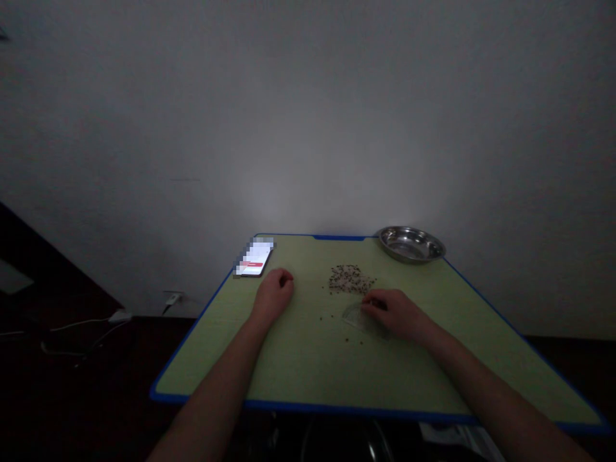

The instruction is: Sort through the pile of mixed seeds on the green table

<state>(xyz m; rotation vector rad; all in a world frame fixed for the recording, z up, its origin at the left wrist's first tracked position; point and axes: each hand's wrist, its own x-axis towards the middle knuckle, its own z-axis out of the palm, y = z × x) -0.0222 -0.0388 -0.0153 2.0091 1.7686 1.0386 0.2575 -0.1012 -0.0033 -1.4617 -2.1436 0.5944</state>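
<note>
A pile of small mixed grains [350, 279] lies on a pale green table [308, 359] with a blue rim. My right hand [397, 314] rests just below the pile, fingers curled and pinched over a clear shallow dish [359, 319]; whether it holds a grain is too dim to tell. A few loose grains are scattered around the dish. My left hand [273, 295] rests on the table as a loose fist to the left of the pile, with nothing visible in it.
A steel bowl [410, 244] stands at the far right corner. A lit phone [255, 260] lies at the far left corner. A white wall rises behind the table. Cables and a plug [120, 316] lie on the dark floor at left.
</note>
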